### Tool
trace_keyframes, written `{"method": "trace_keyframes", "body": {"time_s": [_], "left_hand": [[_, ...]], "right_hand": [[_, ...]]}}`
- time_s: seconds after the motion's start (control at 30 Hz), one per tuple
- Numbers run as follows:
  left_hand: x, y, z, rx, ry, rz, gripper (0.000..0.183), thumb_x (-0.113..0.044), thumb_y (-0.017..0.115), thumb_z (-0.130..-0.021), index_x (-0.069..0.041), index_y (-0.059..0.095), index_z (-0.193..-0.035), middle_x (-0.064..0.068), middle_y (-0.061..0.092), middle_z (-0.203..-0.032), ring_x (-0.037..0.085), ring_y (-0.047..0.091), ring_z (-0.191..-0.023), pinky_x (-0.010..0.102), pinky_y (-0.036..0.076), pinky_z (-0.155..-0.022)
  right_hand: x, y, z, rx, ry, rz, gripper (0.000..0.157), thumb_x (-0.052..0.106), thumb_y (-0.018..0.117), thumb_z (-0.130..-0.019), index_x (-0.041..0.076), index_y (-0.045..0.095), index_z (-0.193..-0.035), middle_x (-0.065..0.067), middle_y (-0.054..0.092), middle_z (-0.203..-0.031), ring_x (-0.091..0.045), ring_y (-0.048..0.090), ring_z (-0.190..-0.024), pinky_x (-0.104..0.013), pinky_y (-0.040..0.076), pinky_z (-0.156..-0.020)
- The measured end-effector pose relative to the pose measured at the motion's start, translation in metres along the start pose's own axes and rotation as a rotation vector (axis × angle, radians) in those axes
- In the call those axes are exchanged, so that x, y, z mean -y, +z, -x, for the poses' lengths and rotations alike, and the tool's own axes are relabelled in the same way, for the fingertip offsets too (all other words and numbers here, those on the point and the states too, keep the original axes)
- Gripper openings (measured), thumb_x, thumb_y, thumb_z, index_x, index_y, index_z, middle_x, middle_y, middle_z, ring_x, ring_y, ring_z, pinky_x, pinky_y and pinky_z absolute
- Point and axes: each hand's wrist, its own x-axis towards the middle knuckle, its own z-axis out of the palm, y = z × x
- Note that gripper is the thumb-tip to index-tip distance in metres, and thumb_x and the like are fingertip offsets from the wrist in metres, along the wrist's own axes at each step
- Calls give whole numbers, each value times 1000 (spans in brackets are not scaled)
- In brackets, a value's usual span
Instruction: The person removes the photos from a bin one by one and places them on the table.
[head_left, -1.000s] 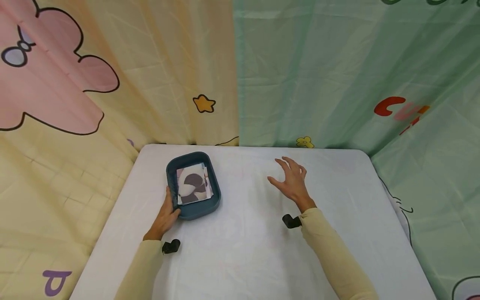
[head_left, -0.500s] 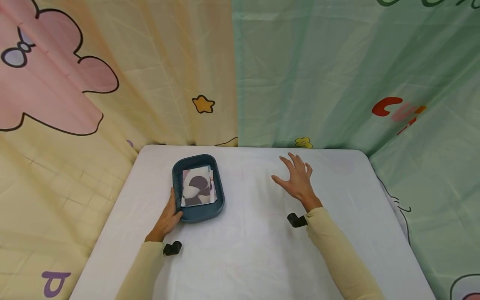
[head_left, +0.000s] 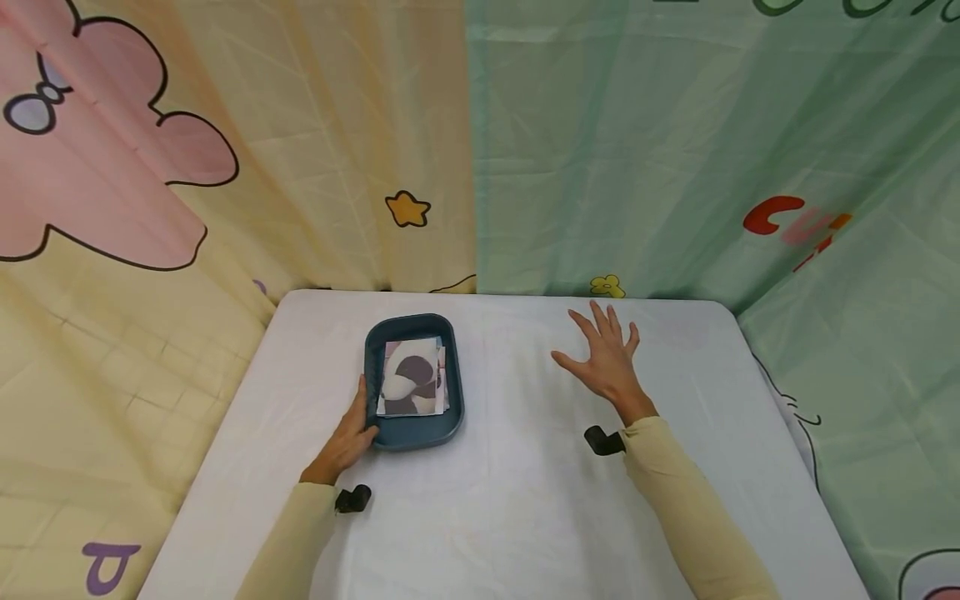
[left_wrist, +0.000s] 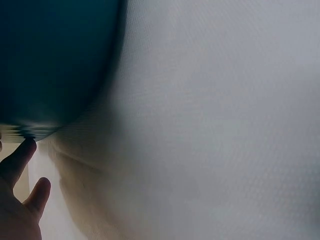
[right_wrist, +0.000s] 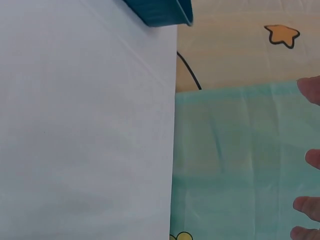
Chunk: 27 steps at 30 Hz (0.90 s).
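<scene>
- One hand (head_left: 343, 437) (the left) is gripping a blue tray (head_left: 416, 433) between thumb and fingers.
- The right hand (head_left: 607, 364) is holding nothing, its fingers splayed wide.

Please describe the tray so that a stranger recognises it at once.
Look left of the middle of the white table, at the left hand. It holds a tray with rounded corners. Its dark blue colour sets it apart from the table and the printed cards inside.
</scene>
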Motion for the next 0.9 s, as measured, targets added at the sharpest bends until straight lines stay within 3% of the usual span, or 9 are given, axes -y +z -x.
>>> {"method": "trace_keyframes", "body": {"time_s": [0.47,0.9], "left_hand": [[-9,15,-7,53,52,-13,90,5,46,-84,-1,-12,-151,22,-8,-159,41,0,-145,59,7,-114],[-18,21,-7,79,58,-10,91,4,46,-84,0,-14,-151,22,-7,-159,39,1,-145,58,8,-114]], "right_hand": [[-6,-6,8,-6,4,-25,75,46,69,-83,12,43,-144,-19,20,-157,-41,6,-145,-68,-5,-106],[-7,-4,9,-23,0,-33,74,45,70,-82,12,44,-143,-20,22,-156,-42,8,-145,-69,-2,-106]]}}
